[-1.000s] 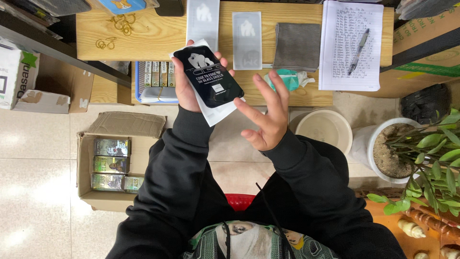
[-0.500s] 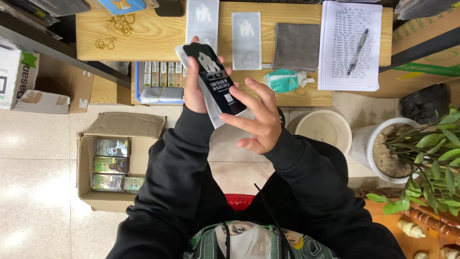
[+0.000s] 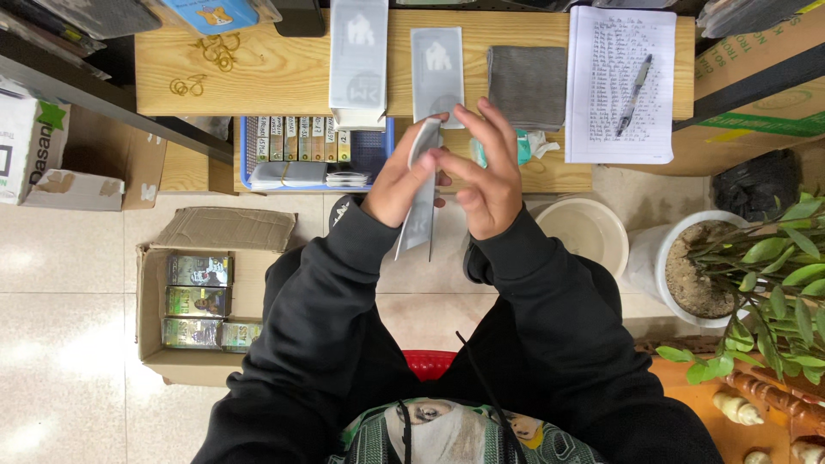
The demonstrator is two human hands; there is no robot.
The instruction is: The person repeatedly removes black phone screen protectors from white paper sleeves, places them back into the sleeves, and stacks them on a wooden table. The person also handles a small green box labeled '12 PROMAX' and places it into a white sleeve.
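Note:
My left hand and my right hand meet in front of the wooden desk, both gripping a flat screen-protector pack with its white sleeve. The pack is turned edge-on to me, so its black face is hidden. My right fingers press its upper part while my left fingers hold it from the other side. Two more grey protector packs lie on the desk just beyond my hands.
A grey cloth, a crumpled teal wipe, a written notebook with a pen and rubber bands lie on the desk. A blue basket of small boxes, an open carton, a white bowl and a potted plant surround me.
The pack has turned from face-up to edge-on and moved right. My right hand, open and apart a second ago, has closed onto it.

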